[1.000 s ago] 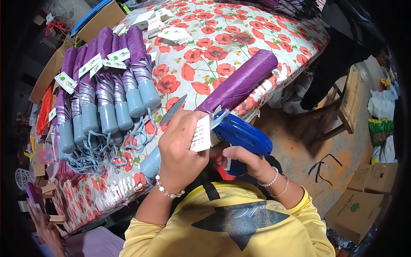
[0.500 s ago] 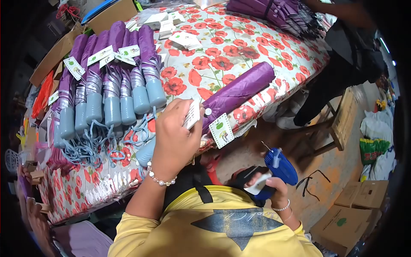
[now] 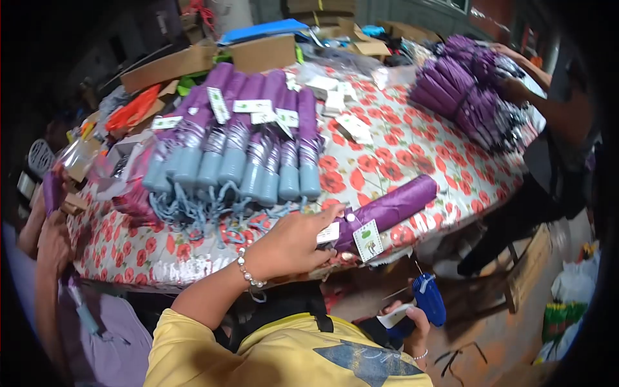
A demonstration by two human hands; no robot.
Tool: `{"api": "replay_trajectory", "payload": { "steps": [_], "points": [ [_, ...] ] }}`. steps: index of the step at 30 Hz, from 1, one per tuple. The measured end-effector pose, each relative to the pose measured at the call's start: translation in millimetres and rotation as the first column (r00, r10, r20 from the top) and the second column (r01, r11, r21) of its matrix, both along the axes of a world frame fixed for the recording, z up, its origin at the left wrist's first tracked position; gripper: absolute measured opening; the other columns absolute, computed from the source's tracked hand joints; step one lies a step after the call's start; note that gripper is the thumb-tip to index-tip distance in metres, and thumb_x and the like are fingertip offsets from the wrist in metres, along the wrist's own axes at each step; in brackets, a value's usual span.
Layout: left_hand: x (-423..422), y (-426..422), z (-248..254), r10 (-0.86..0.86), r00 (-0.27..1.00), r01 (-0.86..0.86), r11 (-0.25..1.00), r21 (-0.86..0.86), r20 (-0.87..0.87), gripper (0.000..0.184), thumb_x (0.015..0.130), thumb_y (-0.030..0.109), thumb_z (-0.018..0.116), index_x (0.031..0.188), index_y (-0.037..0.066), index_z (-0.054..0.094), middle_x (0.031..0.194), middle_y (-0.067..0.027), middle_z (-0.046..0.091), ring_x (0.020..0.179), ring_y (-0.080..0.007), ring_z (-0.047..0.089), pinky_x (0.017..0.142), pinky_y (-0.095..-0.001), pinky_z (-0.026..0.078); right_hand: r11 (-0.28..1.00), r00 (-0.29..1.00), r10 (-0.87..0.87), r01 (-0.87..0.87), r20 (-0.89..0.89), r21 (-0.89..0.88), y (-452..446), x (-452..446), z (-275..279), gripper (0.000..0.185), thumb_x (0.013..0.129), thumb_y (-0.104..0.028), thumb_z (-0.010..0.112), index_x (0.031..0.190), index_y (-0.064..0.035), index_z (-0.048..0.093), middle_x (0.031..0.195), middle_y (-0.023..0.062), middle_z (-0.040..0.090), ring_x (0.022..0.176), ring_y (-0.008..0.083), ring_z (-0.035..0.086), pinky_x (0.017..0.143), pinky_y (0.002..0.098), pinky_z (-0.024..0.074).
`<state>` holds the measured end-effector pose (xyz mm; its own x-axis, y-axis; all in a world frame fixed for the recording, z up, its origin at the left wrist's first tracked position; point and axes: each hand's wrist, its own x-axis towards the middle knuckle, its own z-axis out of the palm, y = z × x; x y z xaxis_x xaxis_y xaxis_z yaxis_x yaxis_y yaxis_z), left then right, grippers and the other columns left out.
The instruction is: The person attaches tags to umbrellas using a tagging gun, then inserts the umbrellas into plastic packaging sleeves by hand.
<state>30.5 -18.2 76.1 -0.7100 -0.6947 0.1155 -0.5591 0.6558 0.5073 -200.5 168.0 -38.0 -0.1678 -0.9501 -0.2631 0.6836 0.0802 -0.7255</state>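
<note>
A folded purple umbrella [image 3: 400, 203] lies near the table's front edge with a green-printed hang tag [image 3: 368, 241] at its side. My left hand [image 3: 293, 242] is closed round its near end, hiding the handle. A small white label [image 3: 328, 233] shows between thumb and fingers. Low on the right, off the table, my right hand [image 3: 418, 327] is closed round a blue tagging gun [image 3: 429, 300] with a needle pointing up. A white card [image 3: 394, 316] is also in that hand.
Several tagged umbrellas with blue-grey handles [image 3: 232, 166] lie in a row on the flowered tablecloth [image 3: 380, 151]. White tag stacks [image 3: 354, 128] lie behind. At right, a person's arm reaches a purple umbrella bundle [image 3: 451, 90]; another person's hands [image 3: 55, 238] hold an umbrella at left. A wooden stool [image 3: 525, 271] stands right.
The view has tilted up and swung left, showing more of the table's back. My left hand has lowered against the umbrella, its back turned upward. The right hand still holds the tagging gun.
</note>
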Motion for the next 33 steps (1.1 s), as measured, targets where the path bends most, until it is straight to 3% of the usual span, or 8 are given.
{"api": "replay_trajectory", "payload": {
  "steps": [5,6,7,12,22,28,31,33],
  "points": [
    [44.7,9.8,50.1,0.243,0.88,-0.24,0.969,0.059,-0.409,0.068,0.071,0.015,0.075,0.132,0.001,0.047,0.09,-0.0057,0.067,0.081,-0.0078,0.056,0.076,-0.0281,0.048,0.998,0.993,0.04,-0.045,-0.114,-0.035,-7.2,-9.8,-4.4,0.046,0.079,-0.027,0.05,0.107,0.01,0.051,0.088,0.018,0.06,0.085,0.0294,0.061,0.08,0.0371,0.0499],
    [58.5,2.3,60.9,0.28,0.86,-0.348,0.933,-0.089,-0.428,0.069,0.071,0.015,0.075,0.132,0.0,0.046,0.092,-0.0067,0.067,0.083,-0.0082,0.057,0.08,-0.0268,0.046,0.998,0.991,0.045,-0.049,-0.125,-0.032,-7.9,-9.8,-1.2,0.047,0.079,-0.027,0.05,0.108,0.0095,0.051,0.088,0.0179,0.06,0.085,0.0292,0.062,0.079,0.0369,0.0501],
    [65.6,7.8,87.8,0.474,0.756,-0.428,0.88,0.208,-0.451,0.069,0.071,0.014,0.074,0.132,-0.002,0.045,0.1,-0.0083,0.066,0.088,-0.0089,0.058,0.084,-0.0262,0.045,0.998,0.989,0.034,-0.04,-0.142,-0.038,-7.8,-9.2,0.0,0.049,0.079,-0.027,0.05,0.112,0.0087,0.049,0.088,0.0178,0.06,0.085,0.0291,0.062,0.079,0.0371,0.0502],
    [155.6,-78.9,112.4,0.51,0.695,-0.705,0.623,-0.34,-0.507,0.068,0.064,0.021,0.075,0.126,0.006,0.053,0.088,-0.0137,0.068,0.079,-0.0181,0.065,0.074,-0.0305,0.049,0.996,0.992,-0.046,0.037,-0.114,-0.079,-9.0,-8.4,-17.9,0.068,0.078,-0.024,0.05,0.14,-0.0102,0.025,0.077,0.0149,0.057,0.074,0.0259,0.059,0.075,0.0467,0.0505],
    [229.0,-165.6,69.1,0.693,0.718,-0.69,0.696,-0.2,-0.066,0.053,0.066,0.038,0.076,0.106,0.004,0.065,0.088,-0.0228,0.065,0.083,-0.0335,0.064,0.078,-0.0395,0.047,1.0,0.997,-0.023,0.024,-0.077,0.008,-10.9,12.5,0.0,0.064,0.079,-0.02,0.049,0.138,-0.0097,0.028,0.076,0.0144,0.056,0.071,0.0239,0.057,0.075,0.0431,0.0494],
    [203.8,-135.2,85.2,0.834,0.551,-0.703,0.49,-0.515,0.04,0.05,0.073,0.044,0.068,0.097,0.001,0.064,0.089,-0.0236,0.064,0.087,-0.0374,0.062,0.081,-0.0454,0.047,0.997,0.992,-0.006,-0.004,-0.125,-0.08,-15.3,16.5,-5.7,0.067,0.079,-0.022,0.049,0.14,-0.0084,0.025,0.075,0.0141,0.056,0.071,0.0239,0.058,0.075,0.0415,0.0499],
    [170.2,-87.7,86.9,0.698,0.632,-0.712,0.351,-0.608,-0.337,0.026,0.082,0.025,0.06,0.092,0.0,0.06,0.079,-0.0227,0.063,0.077,-0.0402,0.062,0.068,-0.0465,0.05,0.996,0.989,0.013,-0.027,-0.15,-0.09,-18.4,14.1,-10.1,0.07,0.079,-0.022,0.048,0.142,-0.0075,0.022,0.079,0.0142,0.057,0.072,0.0248,0.059,0.075,0.0424,0.0503],
    [134.1,-41.3,83.1,0.406,0.732,-0.679,0.49,-0.546,-0.546,0.02,0.086,0.021,0.058,0.093,0.003,0.063,0.074,-0.02,0.063,0.066,-0.0341,0.063,0.058,-0.0409,0.048,0.996,0.987,0.014,-0.027,-0.162,-0.081,-19.5,14.7,-9.5,0.07,0.079,-0.023,0.048,0.142,-0.0066,0.022,0.081,0.014,0.057,0.074,0.025,0.06,0.075,0.0425,0.0506]
  ]
}}
